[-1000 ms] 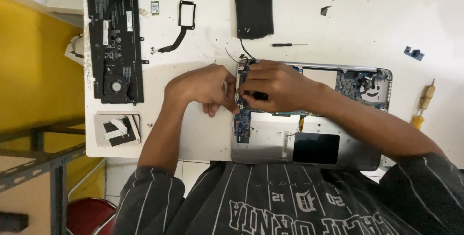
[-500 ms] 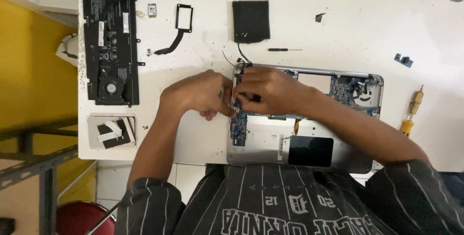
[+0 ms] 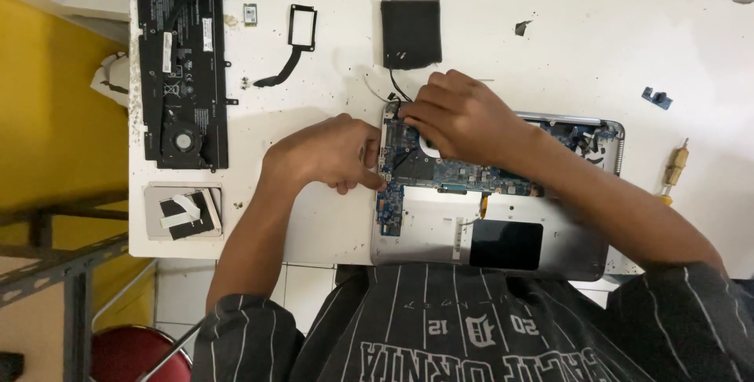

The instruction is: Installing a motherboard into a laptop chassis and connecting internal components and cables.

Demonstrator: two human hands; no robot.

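Observation:
An opened silver laptop base (image 3: 424, 241) lies bottom-up on the white table (image 3: 550, 52), with a blue circuit board (image 3: 471, 171) exposed inside. My left hand (image 3: 326, 154) rests at the base's left edge, thumb and index finger pinching that edge beside the board. My right hand (image 3: 463, 119) lies over the board, and its fingertips are closed on the board's far left corner, where thin wires come out. A black trackpad patch (image 3: 505, 244) shows near my body.
A long black panel with battery and fan (image 3: 181, 68) lies far left, with a taped drive (image 3: 182, 211) below it. A black square pad (image 3: 411, 32), a black bracket with ribbon (image 3: 301, 29), a yellow-handled screwdriver (image 3: 674, 170) and a small blue piece (image 3: 657, 98) lie around.
My right hand has shifted up toward the board's far left corner. The left hand stays at the base's left edge. The view has drifted slightly.

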